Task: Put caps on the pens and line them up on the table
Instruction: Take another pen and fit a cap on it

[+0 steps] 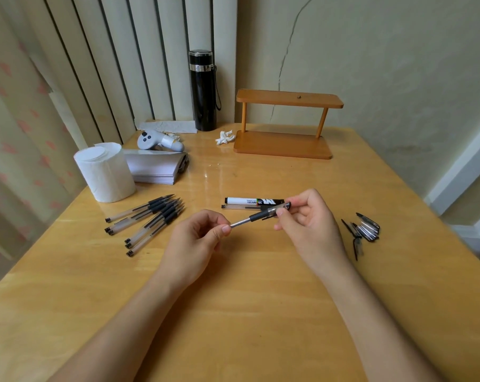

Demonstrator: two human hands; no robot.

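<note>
Above the middle of the wooden table (233, 285) I hold one clear gel pen (250, 218) with a black grip. My left hand (197, 238) pinches its rear end. My right hand (307, 216) grips the clear cap (281, 207) that sits over the tip end. Several uncapped pens (148, 219) lie in a loose pile to the left. A heap of loose caps (364, 230) lies to the right. Behind my hands a white and black marker (250, 201) and a capped pen (241, 207) lie side by side.
A toilet paper roll (105, 173), a paper stack (156, 168) and a white controller (159, 140) sit at the back left. A black flask (203, 91), a crumpled tissue (225, 137) and a small wooden shelf (284, 144) stand at the back.
</note>
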